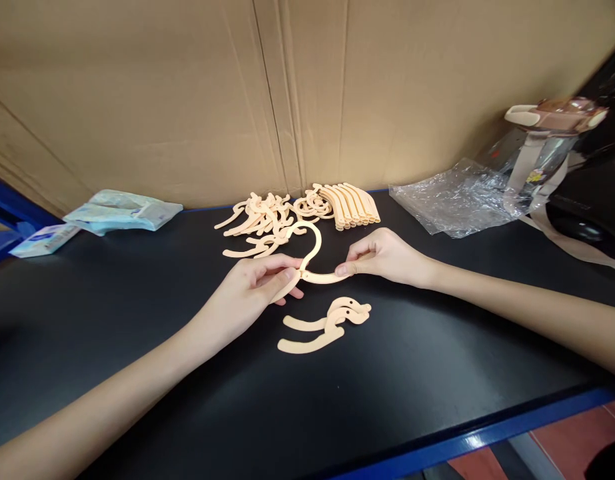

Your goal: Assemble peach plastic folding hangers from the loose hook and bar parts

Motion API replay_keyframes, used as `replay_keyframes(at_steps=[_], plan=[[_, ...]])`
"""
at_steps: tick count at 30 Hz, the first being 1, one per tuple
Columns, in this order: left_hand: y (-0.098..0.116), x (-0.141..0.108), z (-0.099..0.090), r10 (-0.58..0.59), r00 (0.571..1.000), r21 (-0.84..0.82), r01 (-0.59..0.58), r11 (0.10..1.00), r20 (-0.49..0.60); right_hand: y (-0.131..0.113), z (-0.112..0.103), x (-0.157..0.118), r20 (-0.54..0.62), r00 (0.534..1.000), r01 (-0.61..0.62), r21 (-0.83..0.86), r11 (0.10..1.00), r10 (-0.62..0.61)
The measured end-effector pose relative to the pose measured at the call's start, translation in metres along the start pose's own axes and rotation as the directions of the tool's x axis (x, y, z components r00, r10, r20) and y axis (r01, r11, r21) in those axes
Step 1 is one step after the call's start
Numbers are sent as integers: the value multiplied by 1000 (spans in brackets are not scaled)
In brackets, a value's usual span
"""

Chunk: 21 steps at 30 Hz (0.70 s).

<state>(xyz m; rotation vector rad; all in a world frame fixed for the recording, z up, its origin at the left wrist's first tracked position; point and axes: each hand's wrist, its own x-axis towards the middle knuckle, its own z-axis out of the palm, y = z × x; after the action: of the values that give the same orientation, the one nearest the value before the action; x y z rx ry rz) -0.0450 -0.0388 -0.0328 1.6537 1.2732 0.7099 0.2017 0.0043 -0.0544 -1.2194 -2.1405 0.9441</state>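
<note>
The left hand, reaching in from the lower left, pinches the hook piece near its joint, thumb on top. The right hand grasps the far end of the curved arm piece, its fingers curled. Both pieces appear joined, held above the black table, behind two loose pieces.

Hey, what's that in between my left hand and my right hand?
A pale orange hanger: its hook curves up beside the left hand's fingertips, and one arm runs across to the right hand. The head view shows it.
</note>
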Motion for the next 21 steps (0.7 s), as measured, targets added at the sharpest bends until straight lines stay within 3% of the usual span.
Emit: replay_keyframes(at_steps=[8, 14, 18, 21], plan=[[3, 0, 1, 30, 999, 39, -29, 999, -13, 3, 3, 1, -15, 998, -60, 37, 998, 60], [-7, 0, 3, 108, 993, 169, -100, 980, -38, 5, 2, 3, -123, 991, -46, 56, 997, 52], [-12, -1, 0, 235, 971, 405, -198, 893, -45, 2, 1, 1, -200, 979, -49, -47, 998, 39], [-10, -5, 0, 319, 947, 594, -273, 757, 28, 1, -1, 1, -287, 958, -55, -227, 972, -13]])
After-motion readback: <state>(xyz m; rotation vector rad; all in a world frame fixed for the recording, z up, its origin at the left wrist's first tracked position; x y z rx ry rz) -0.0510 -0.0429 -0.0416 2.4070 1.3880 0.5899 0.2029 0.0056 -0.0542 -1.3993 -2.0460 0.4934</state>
